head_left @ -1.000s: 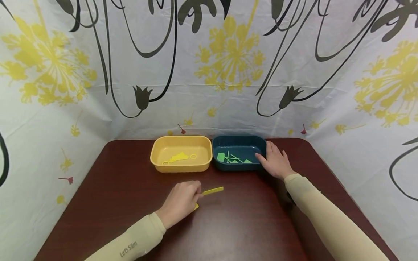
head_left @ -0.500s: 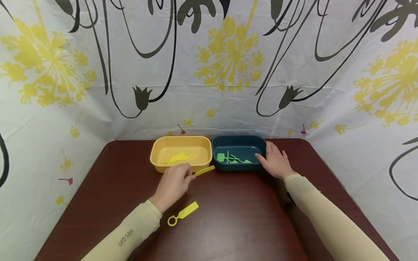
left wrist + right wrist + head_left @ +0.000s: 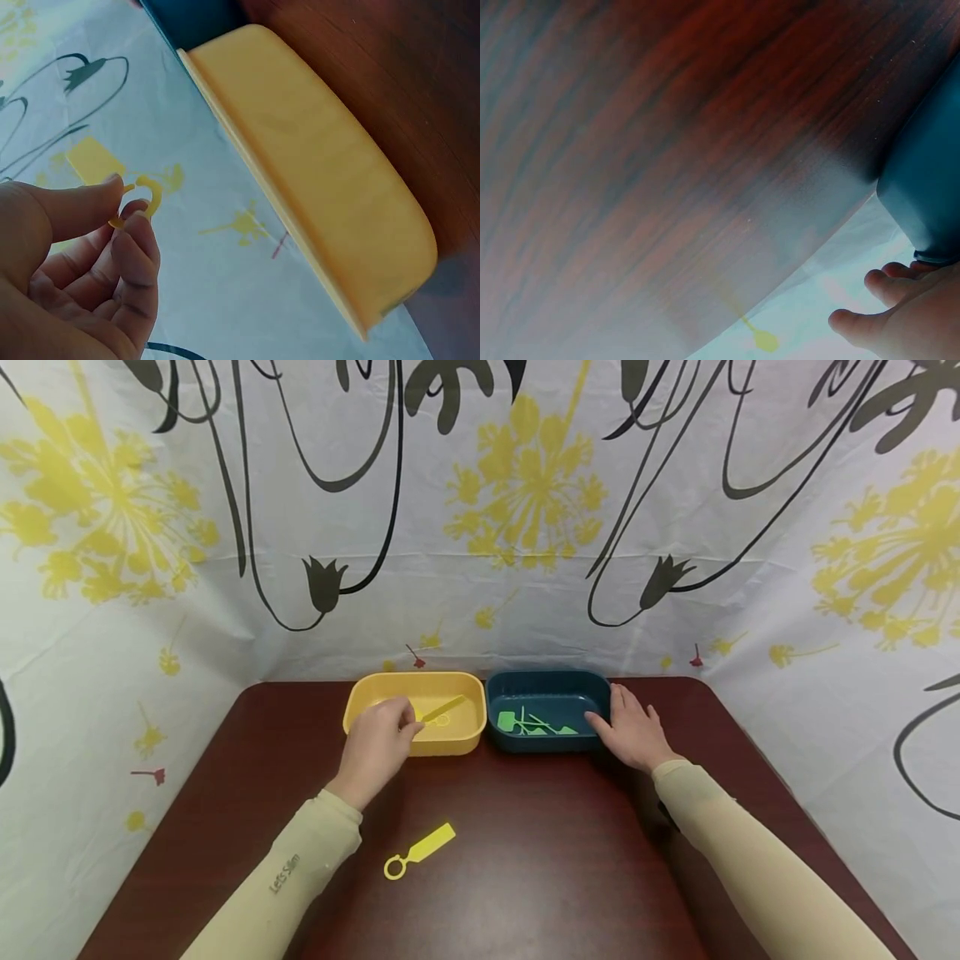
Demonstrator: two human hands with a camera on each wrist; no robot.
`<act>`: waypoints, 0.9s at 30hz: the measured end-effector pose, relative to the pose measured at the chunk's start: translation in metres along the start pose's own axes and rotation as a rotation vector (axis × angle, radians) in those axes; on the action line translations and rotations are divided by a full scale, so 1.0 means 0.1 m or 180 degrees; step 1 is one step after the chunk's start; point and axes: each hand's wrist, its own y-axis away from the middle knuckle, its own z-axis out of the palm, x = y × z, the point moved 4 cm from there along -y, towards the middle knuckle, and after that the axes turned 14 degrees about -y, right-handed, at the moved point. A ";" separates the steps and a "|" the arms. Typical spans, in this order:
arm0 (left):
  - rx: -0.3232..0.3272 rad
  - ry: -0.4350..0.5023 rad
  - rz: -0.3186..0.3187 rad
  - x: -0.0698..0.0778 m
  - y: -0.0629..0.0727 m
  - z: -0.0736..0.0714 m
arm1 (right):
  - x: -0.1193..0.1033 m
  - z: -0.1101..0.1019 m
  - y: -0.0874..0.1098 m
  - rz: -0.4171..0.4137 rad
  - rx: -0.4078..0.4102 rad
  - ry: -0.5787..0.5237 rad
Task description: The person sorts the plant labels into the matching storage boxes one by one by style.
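My left hand (image 3: 378, 743) is over the left part of the yellow bin (image 3: 457, 747) and pinches a yellow ring tag (image 3: 446, 707). In the left wrist view, thumb and fingers grip that tag's ring, with its flat blade (image 3: 94, 160) sticking out beyond. Yellow pieces lie in this bin, mostly hidden by the hand. Another yellow ring tag (image 3: 432, 842) lies on the table in front. My right hand (image 3: 636, 732) rests at the right end of the dark blue bin (image 3: 551, 744), fingers along its rim and thumb near the front corner. Flat green tags (image 3: 507, 721) lie inside it.
Both bins stand side by side near the back edge of the dark red-brown table (image 3: 525, 860). A white sheet (image 3: 540, 602) with yellow and dark flower prints hangs behind the table and along both sides.
My left hand has moved forward and left, carrying the yellow ring tag from above the table to over the yellow bin. The other tag on the table is now uncovered. My right hand stays put.
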 end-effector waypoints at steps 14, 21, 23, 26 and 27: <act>-0.0221 -0.0184 -0.0189 -0.29 -0.21 0.19 | -0.04 -0.01 0.02 0.0021 -0.0042 0.0006; -0.0325 -0.0387 -0.0239 -0.38 -0.32 0.27 | -0.04 -0.01 0.02 0.0012 -0.0012 0.0000; -0.0391 -0.0418 -0.0269 -0.41 -0.35 0.30 | -0.04 -0.01 0.01 0.0012 -0.0008 -0.0005; -0.0459 -0.0473 -0.0281 -0.45 -0.39 0.34 | -0.03 -0.01 0.01 0.0014 -0.0012 -0.0003; -0.0465 -0.0511 -0.0275 -0.47 -0.41 0.36 | -0.03 -0.01 0.01 0.0015 -0.0012 0.0000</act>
